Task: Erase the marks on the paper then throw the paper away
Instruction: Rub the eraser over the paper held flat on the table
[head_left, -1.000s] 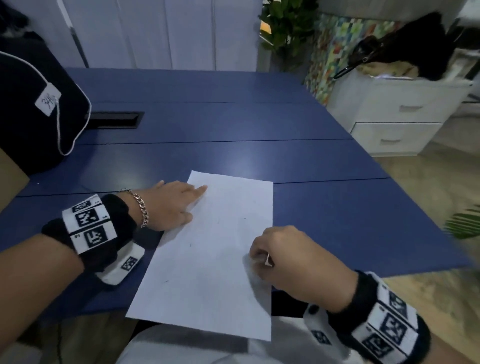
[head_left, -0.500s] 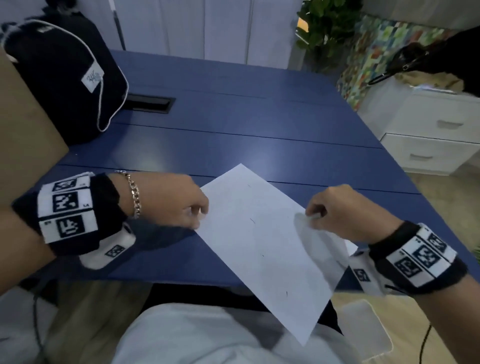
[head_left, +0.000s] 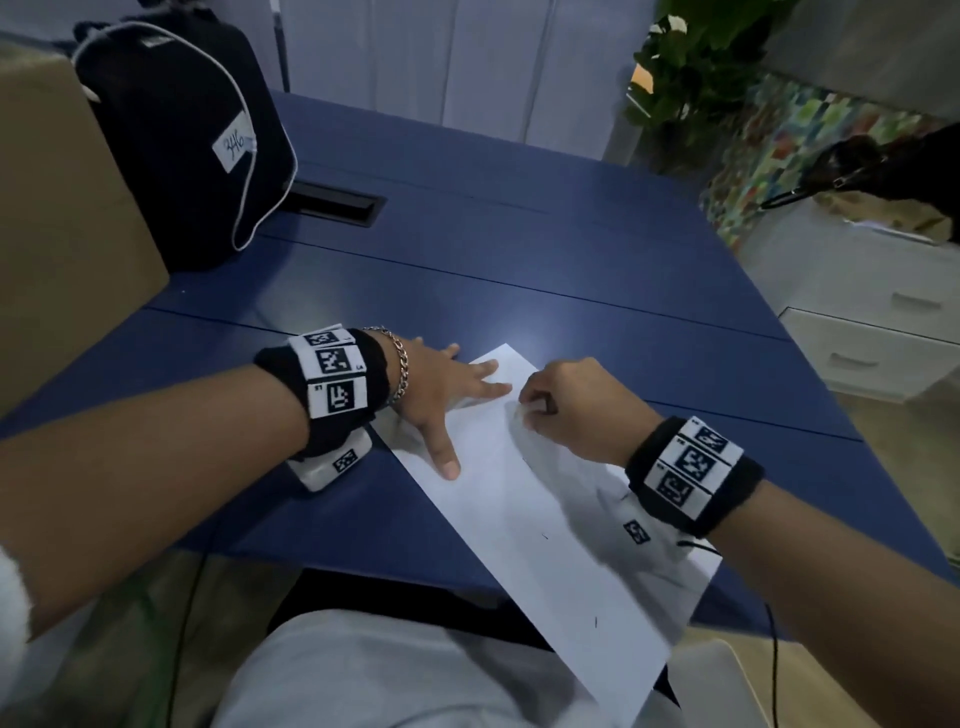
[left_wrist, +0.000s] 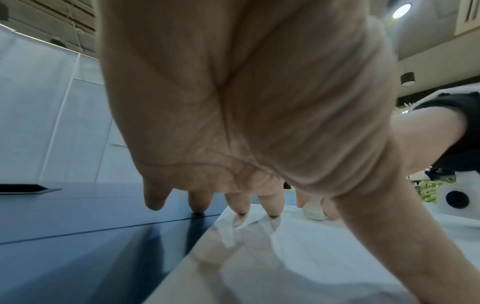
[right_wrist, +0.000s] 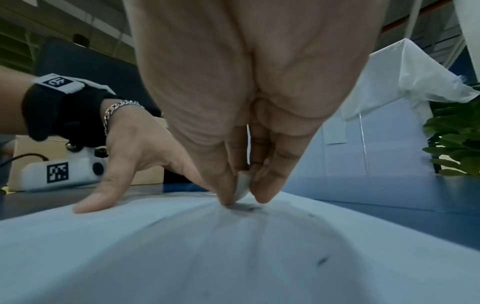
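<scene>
**Paper's back down flat, erasing again near the far corner**

So half a sec ago both hands were pinching the paper (head_left: 524, 525) by its edges and swinging it round. Now it's lying on the blue table (head_left: 545, 260) again, angled, w/ the near end hanging off the edge over the lap. Left hand (head_left: 441, 395) is pressing it down, fingers spread straight, thumb out along the sheet. Right hand (head_left: 571, 410) is pinching a small white eraser (right_wrist: 242, 187) btwn thumb and fingertips, tip touching the paper right by a dark smudge (right_wrist: 246, 207) near the far corner.

Prob means the turn was just to bring this bit in reach. A few little marks (head_left: 544, 536) are showing further down, so imo erasing isn't done and binning is a ways off. Can't see a bin anywhere tbh.
</scene>
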